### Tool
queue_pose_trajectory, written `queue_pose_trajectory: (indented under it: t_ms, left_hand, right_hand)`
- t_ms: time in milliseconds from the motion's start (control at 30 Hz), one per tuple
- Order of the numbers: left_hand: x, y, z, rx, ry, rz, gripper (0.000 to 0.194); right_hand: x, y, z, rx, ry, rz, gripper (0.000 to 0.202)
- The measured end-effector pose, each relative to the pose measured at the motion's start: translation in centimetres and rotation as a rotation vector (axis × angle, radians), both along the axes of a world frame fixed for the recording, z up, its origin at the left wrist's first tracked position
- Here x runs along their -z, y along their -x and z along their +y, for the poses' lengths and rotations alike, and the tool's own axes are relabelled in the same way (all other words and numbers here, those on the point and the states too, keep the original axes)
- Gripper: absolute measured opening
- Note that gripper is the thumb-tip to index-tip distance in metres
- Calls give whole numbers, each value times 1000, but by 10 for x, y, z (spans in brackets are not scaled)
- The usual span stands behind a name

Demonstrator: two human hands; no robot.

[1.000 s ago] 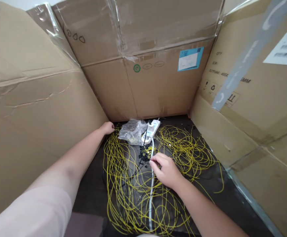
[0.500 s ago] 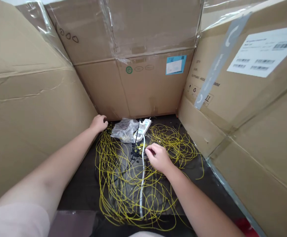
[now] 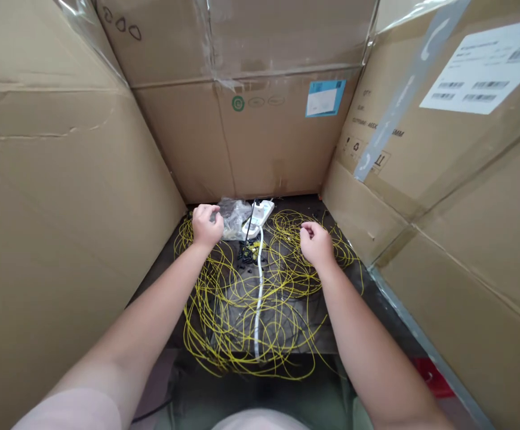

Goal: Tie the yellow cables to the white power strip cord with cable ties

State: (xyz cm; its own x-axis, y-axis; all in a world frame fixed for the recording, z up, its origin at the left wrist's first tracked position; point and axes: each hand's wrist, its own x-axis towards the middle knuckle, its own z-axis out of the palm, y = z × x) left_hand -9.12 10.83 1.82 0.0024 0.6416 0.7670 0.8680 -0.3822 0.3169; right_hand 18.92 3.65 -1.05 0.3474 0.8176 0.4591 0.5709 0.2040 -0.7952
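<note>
Cardboard boxes (image 3: 255,140) wall in the dark tabletop (image 3: 375,306). Yellow wires (image 3: 218,288) lie looped across its centre. From there: left hand (image 3: 206,224), loosely curled, at eleven o'clock by the plastic bag (image 3: 236,216); right hand (image 3: 316,242), likewise curled, at one o'clock. Whether either pinches anything: cannot tell.

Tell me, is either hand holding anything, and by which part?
It cannot be told. The left hand, near the plastic bag, and the right hand, over the yellow wires, are both curled; nothing clearly shows in either grip.
</note>
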Motion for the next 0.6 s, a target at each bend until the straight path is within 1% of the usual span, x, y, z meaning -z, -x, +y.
queue_pose_trajectory:
  t_ms: [133, 300, 400, 500, 600]
  left_hand:
    - [12, -2, -13, 16, -51, -60, 19]
    - [28, 4, -28, 58, -156, -81, 17]
    - [34, 8, -33, 55, -183, -78, 16]
    - [38, 11, -34, 37, -183, -89, 16]
    - [40, 15, -34, 26, -125, -113, 15]
  right_hand:
    - [1, 3, 0, -11, -2, 3, 26]
    - [0, 8, -2, -20, -27, -2, 23]
    - [-1, 9, -3, -15, -34, -12, 20]
    - [-2, 10, -3, -12, -46, -21, 18]
    - [-2, 10, -3, -8, -78, -38, 15]
